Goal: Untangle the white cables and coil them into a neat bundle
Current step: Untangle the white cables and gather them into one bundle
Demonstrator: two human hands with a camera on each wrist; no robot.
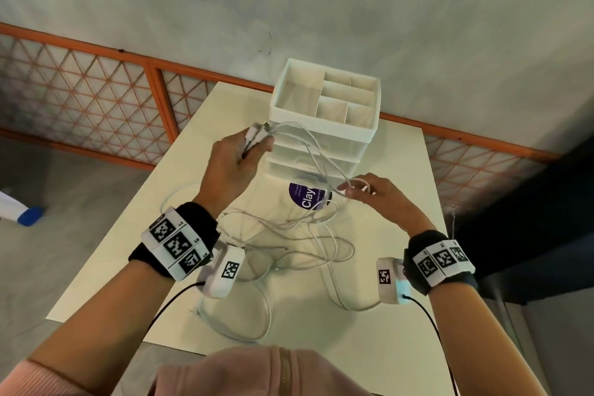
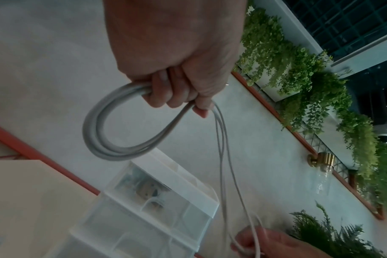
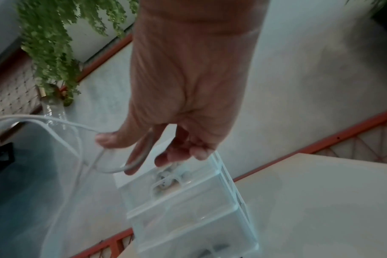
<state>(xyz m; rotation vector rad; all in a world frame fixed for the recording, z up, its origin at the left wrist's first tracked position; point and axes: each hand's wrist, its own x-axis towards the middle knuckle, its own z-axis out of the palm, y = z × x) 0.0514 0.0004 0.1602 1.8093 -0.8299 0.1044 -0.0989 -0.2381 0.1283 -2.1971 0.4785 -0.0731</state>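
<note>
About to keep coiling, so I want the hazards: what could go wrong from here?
Much of the white cables lies tangled on the table; pulling may tighten knots. Strands run from the left hand to the right hand past the drawer organizer and could snag it. The right hand holds them loosely; they may slip.

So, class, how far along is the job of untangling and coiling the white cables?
Done: a small coil is gathered in the left hand, connector ends sticking out. In hand: the right hand feeds the next strands across. Left: most of the white cables lie tangled on the table, so it is early.
</note>
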